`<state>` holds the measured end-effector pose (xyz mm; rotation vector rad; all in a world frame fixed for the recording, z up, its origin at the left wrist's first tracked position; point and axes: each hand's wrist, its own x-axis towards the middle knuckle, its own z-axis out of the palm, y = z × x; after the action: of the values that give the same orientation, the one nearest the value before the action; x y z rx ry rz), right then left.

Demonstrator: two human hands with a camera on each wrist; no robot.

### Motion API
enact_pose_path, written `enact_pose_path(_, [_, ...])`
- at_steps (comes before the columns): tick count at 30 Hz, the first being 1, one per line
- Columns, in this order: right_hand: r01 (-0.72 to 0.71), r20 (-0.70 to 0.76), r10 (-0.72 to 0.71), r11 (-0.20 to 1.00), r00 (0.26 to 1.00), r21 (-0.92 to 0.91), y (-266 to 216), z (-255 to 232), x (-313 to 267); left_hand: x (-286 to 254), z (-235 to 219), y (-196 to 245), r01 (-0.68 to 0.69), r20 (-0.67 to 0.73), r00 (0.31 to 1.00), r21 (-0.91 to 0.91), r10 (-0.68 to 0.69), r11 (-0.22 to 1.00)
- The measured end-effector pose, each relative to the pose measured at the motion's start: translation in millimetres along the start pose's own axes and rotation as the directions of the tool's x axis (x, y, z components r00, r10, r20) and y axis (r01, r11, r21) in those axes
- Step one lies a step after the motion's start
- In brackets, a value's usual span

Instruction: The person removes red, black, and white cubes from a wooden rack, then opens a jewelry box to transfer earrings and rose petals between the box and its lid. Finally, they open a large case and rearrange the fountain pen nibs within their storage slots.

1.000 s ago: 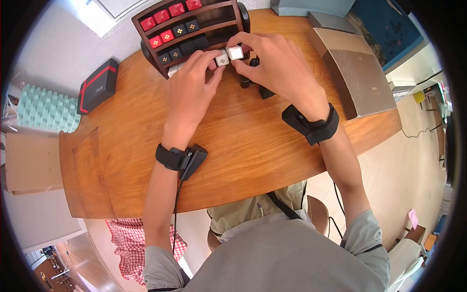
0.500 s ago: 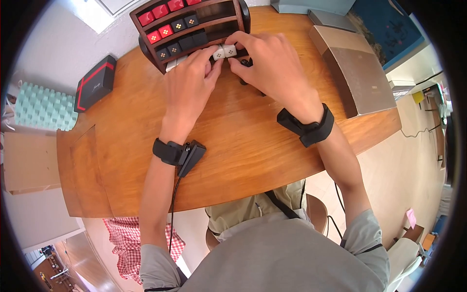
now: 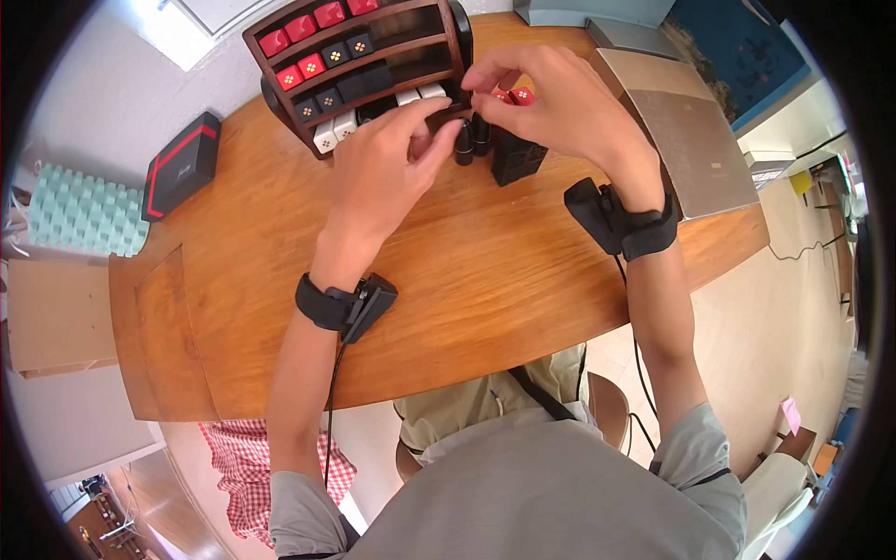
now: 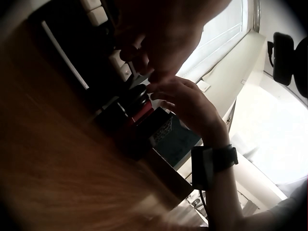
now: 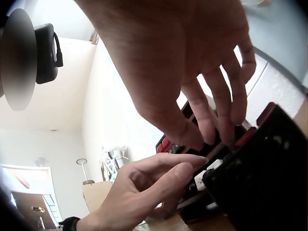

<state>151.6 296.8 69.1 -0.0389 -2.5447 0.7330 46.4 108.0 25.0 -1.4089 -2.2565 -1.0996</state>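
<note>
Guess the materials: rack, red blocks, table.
Rack: likely dark-stained wood, satin; reddish-brown boards.
Red blocks: probably glossy plastic; bright highlights, though glazed ceramic isn't excluded.
Table: wood or veneer, semi-gloss; streaky grain, soft sheen.

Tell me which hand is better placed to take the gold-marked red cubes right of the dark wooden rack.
Likely the right hand: in the head view it hovers by the gold-marked red cubes and holds nothing visible. The left hand is farther away, before the dark wooden rack.
</note>
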Motion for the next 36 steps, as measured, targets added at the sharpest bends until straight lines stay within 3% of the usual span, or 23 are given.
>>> enact_pose_path(2, [0.001,0.057,0.001,1.0,0.998,-0.024,-1,-2,-1,1,3,3,-0.003,0.057,0.998,-0.088,0.008,0.996])
enact_pose_path(5, [-0.021,0.076,0.027,0.996,0.997,-0.088,2,1,-2,3,3,1,0.046,0.186,0.982,-0.029,-0.04,0.999])
enact_pose_path(7, [0.084,0.019,-0.083,0.992,0.996,-0.099,6,6,-2,4,4,0,0.057,0.185,0.982,-0.046,-0.047,0.997])
enact_pose_path(11, [0.017,0.063,-0.012,0.997,0.998,-0.074,2,6,-1,4,5,-4,0.093,0.189,0.98,-0.132,-0.067,0.987])
enact_pose_path(15, [0.055,0.029,-0.052,0.994,0.998,-0.1,3,9,-3,6,1,-10,0.067,0.166,0.986,-0.207,-0.033,0.976])
enact_pose_path(18, [0.05,0.054,-0.045,0.994,0.998,-0.101,1,11,-1,15,-13,-8,-0.024,0.104,0.993,-0.244,0.051,0.969])
enact_pose_path(20, [0.041,0.077,-0.034,0.994,0.996,-0.099,1,11,1,24,-22,-9,-0.06,-0.001,0.998,-0.338,0.063,0.939])
enact_pose_path(22, [0.049,0.007,-0.051,0.989,0.999,0.138,2,12,2,32,-30,-7,-0.071,-0.058,0.997,-0.339,0.054,0.938])
enact_pose_path(23, [0.05,0.014,-0.052,0.989,0.999,0.139,1,13,3,37,-36,-8,-0.059,-0.08,0.996,-0.353,0.033,0.934])
enact_pose_path(25, [0.166,-0.186,-0.142,0.978,0.972,0.124,-4,9,6,40,-39,-13,-0.07,-0.143,0.989,-0.352,0.02,0.933])
enact_pose_path(26, [0.168,-0.183,-0.144,0.978,0.972,0.123,-11,3,9,40,-39,-15,-0.068,-0.145,0.989,-0.352,0.018,0.933])
enact_pose_path(28, [-0.046,-0.167,0.077,0.982,0.983,0.182,-30,-9,10,39,-40,-20,-0.112,-0.167,0.984,-0.278,0.066,0.954])
enact_pose_path(29, [0.095,-0.27,-0.065,0.991,0.961,0.099,-31,-7,7,39,-40,-22,-0.111,-0.171,0.983,-0.278,0.064,0.954])
enact_pose_path(30, [0.098,-0.268,-0.069,0.99,0.961,0.097,-33,-6,7,39,-38,-22,-0.148,-0.181,0.978,-0.242,0.105,0.959])
enact_pose_path(32, [0.024,-0.33,0.1,0.936,0.939,0.351,-35,-4,9,39,-35,-25,-0.179,-0.191,0.971,-0.202,0.141,0.963])
enact_pose_path(33, [0.024,-0.326,0.099,0.935,0.94,0.353,-33,1,11,39,-33,-26,-0.213,-0.192,0.964,-0.129,0.186,0.969])
enact_pose_path(35, [0.288,-0.485,-0.203,0.952,0.851,0.106,-24,14,13,37,-28,-28,-0.243,-0.186,0.956,-0.058,0.229,0.968])
enact_pose_path(36, [0.287,-0.484,-0.202,0.952,0.851,0.106,-21,16,13,36,-25,-30,-0.238,-0.169,0.958,-0.02,0.231,0.971])
